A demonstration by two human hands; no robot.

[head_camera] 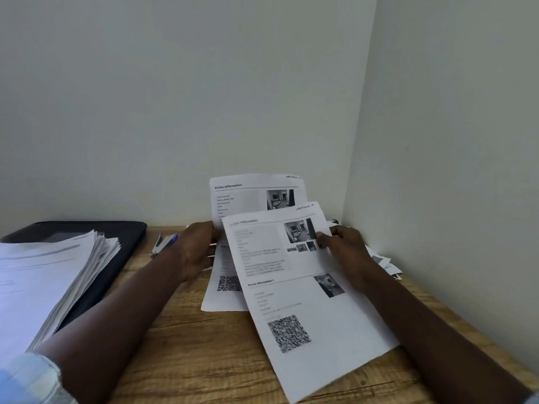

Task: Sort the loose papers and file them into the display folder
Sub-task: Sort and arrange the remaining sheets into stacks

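Sorting | left hand (194,252) grips rear "Scene information" sheet (248,196), raised to read its corner label | right hand (345,249) pinches front sheet (297,287) — fanned apart for comparison | dark display folder (128,240) far left under paper stack (46,275) — unfiled.

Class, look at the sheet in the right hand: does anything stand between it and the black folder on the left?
Yes. A stack of papers lies on the folder, covering most of it. The left hand, gripping another sheet, and a stapler also sit between it and the sheet in the right hand.
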